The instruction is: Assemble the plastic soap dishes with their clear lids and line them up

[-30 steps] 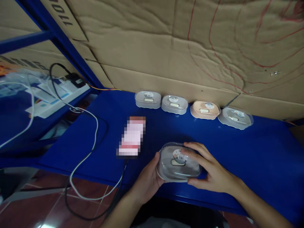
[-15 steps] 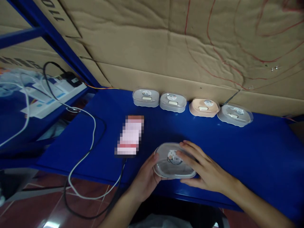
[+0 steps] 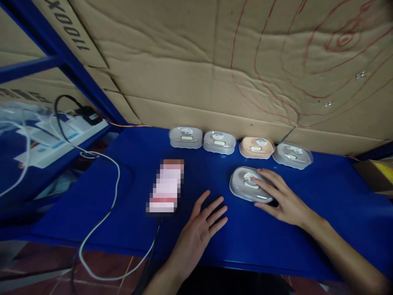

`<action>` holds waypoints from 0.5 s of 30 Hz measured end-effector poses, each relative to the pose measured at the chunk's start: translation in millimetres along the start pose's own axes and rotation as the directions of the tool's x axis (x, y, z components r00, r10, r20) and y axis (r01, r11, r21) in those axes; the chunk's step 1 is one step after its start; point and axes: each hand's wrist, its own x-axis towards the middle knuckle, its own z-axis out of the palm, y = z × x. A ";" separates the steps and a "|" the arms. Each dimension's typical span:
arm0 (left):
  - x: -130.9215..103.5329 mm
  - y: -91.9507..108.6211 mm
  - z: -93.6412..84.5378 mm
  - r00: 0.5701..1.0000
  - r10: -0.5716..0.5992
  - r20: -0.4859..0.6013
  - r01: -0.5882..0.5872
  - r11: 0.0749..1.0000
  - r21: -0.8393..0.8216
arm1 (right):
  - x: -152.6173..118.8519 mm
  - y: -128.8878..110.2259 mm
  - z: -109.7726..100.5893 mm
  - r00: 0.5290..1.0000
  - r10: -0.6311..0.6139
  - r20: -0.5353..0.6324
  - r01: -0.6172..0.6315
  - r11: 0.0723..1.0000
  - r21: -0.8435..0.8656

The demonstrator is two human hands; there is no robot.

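Note:
A grey oval container with a clear lid and a round sticker [image 3: 241,186] is on or just over the blue table, right of the middle. My right hand [image 3: 281,198] grips its right end, fingers over the lid and thumb at the near side. To the left, my left hand [image 3: 201,231] is apart from the container, palm partly turned up, fingers spread, holding nothing. Behind stand two grey containers [image 3: 186,142] [image 3: 219,147], a peach one [image 3: 256,152] and another grey one [image 3: 292,159] in a row.
A phone with a blurred screen [image 3: 166,186] lies on the blue table [image 3: 129,221], a cable running from its near end. White and black cables loop at the left, near a power strip [image 3: 55,143]. A cardboard wall [image 3: 172,73] rises behind.
My left hand has let go of the container and opened. My right hand has carried it away from me and to the right, towards the row. The view has shifted slightly.

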 end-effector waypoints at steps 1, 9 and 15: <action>-0.6 0.4 0.0 1.000 -0.003 0.014 0.003 1.000 0.015 | -5.0 11.0 -4.0 1.000 0.030 -0.009 -0.030 0.999 -0.024; -1.6 -0.3 -0.3 0.999 -0.009 0.044 0.002 0.989 0.145 | 41.3 13.1 -19.9 0.994 0.063 -0.088 -0.075 0.987 -0.143; -4.0 -1.3 1.9 0.996 0.084 0.002 -0.083 0.983 0.164 | 167.2 -4.2 8.8 0.995 0.100 -0.002 -0.098 0.972 -0.211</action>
